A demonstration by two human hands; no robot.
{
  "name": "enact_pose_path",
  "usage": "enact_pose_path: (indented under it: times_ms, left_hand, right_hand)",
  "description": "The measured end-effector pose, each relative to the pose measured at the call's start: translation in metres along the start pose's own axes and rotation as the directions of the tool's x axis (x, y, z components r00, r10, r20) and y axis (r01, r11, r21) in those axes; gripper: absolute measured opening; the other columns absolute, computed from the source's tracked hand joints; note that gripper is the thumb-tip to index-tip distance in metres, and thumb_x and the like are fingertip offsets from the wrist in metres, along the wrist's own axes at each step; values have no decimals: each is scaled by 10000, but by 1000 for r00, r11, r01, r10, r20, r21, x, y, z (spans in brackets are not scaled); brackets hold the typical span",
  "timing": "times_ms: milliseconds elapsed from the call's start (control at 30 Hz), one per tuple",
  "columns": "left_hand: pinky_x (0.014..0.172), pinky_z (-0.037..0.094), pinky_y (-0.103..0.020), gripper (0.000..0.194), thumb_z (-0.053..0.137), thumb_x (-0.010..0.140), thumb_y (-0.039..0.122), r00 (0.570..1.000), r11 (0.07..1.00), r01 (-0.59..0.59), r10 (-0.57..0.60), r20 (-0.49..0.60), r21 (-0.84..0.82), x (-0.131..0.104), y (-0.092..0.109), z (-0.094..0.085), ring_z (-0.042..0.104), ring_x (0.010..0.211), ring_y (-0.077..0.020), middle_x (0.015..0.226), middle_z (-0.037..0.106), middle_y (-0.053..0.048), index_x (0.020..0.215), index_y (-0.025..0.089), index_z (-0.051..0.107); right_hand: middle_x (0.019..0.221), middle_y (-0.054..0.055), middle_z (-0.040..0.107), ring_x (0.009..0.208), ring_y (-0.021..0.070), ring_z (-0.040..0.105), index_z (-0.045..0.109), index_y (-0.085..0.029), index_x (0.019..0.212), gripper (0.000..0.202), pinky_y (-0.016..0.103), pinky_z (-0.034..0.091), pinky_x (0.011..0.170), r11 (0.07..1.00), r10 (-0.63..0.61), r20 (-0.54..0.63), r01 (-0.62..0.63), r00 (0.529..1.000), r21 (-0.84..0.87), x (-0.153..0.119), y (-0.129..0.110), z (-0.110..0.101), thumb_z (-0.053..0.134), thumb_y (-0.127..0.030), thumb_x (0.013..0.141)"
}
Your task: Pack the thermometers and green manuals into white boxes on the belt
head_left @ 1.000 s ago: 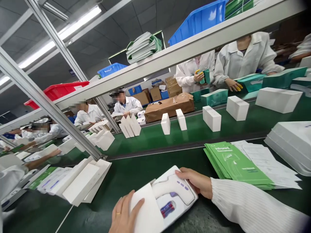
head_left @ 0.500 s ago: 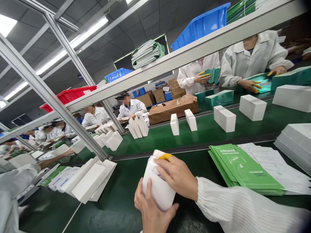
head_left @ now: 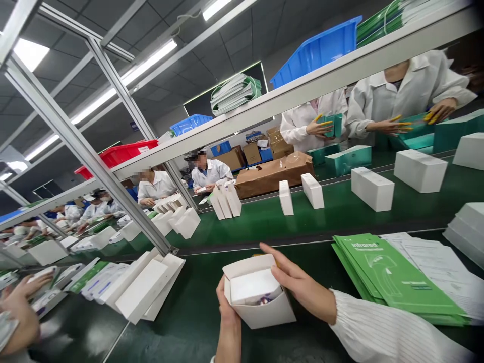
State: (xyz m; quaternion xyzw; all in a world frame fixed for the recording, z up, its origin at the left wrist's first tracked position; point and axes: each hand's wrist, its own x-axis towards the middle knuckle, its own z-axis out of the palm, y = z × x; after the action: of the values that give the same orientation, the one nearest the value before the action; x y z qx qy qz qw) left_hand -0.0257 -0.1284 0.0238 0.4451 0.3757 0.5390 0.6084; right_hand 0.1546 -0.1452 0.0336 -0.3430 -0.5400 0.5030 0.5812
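A white cardboard box (head_left: 264, 313) is tilted between my hands above the green work surface, its open end facing me and its end flap raised at the back. Inside sits a plain white insert (head_left: 254, 286), with a small purple-marked item partly showing at its front edge. My left hand (head_left: 229, 315) is wrapped around the box's left side, most of its fingers hidden behind. On the right, my right hand (head_left: 302, 285) grips the box's upper right edge with the thumb in front. Green leaflets printed "Infrared" (head_left: 397, 277) lie right of my right hand.
Several white boxes (head_left: 372, 189) stand on the green conveyor belt (head_left: 260, 222) beyond. More white cartons (head_left: 143, 292) lean in a row at left, near a co-worker's hand (head_left: 22, 307). A metal post (head_left: 113, 186) rises there. White trays (head_left: 469, 234) are stacked at right.
The box has turned so its open end and insert now face me. My right hand has shifted from its top to its right edge. Boxes on the belt have moved right in view.
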Motion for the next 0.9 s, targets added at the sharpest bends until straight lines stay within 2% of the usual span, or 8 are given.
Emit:
enact_pose_path:
  times_ms: [67,167,300,400,533,667,800,900]
  left_hand:
    - [980,428,-404,737,375,817,698,994,982,106,-105,14,-159,-2,3,6,465,1230,-303,1388,453,-108,1413,280,257]
    - [918,456,-380,568,549,838,481,982,974,186,-181,45,-131,2,12,3,528,1146,-278,1283,545,-79,1353,303,388]
    - [857,455,-293,99,626,820,270,978,980,-101,66,200,172,12,25,-17,571,1026,-207,1034,638,-30,910,244,659]
    - [942,430,-353,119,548,867,224,816,800,-490,281,506,346,18,30,-33,553,1080,-221,1023,650,-52,854,230,666]
    - [992,429,-423,209,586,845,277,653,594,-696,292,699,403,17,31,-43,479,1212,-259,1170,618,-70,1053,261,609]
    - [1000,452,-401,272,574,853,143,651,451,-744,329,683,492,12,27,-41,501,1195,-205,1171,625,-30,1080,293,597]
    - [992,476,-378,442,563,861,121,601,306,-799,404,689,517,11,23,-36,515,1189,-208,1247,598,-70,1274,271,513]
    - [972,492,-345,406,569,862,135,653,353,-757,420,630,550,8,22,-33,545,1160,-197,1249,607,-57,1240,281,550]
  right_hand:
    - [1363,95,483,1212,221,491,269,-254,1428,618,415,379,1026,978,72,119,-94,990,187,-2,7,-1,526,-439,897]
    - [1333,72,505,1132,209,548,301,-305,1410,625,390,441,960,993,-42,60,35,997,109,0,9,2,602,-364,865]
    - [1120,38,639,1033,167,582,610,-299,1154,263,307,478,873,844,-392,126,411,911,-344,2,-1,-4,556,-254,900]
    - [1072,52,658,1044,179,570,641,-256,1105,243,332,463,919,655,-482,342,591,806,-470,-2,-8,-14,609,-314,871]
    - [1186,76,618,1163,183,519,536,-231,1262,328,376,397,1033,588,-392,418,573,819,-571,-10,-12,-18,477,-270,942]
    - [1306,97,526,1246,205,458,529,-250,1277,341,355,452,994,602,-276,323,424,905,-677,-12,-15,-16,446,-269,947]
    - [1260,136,547,1190,218,487,481,-185,1328,396,379,451,998,480,-259,450,518,855,-708,-8,-21,-19,454,-285,946]
    - [1152,116,614,1089,206,534,549,-168,1255,342,354,494,923,483,-318,440,543,840,-687,-5,-23,-18,488,-255,931]
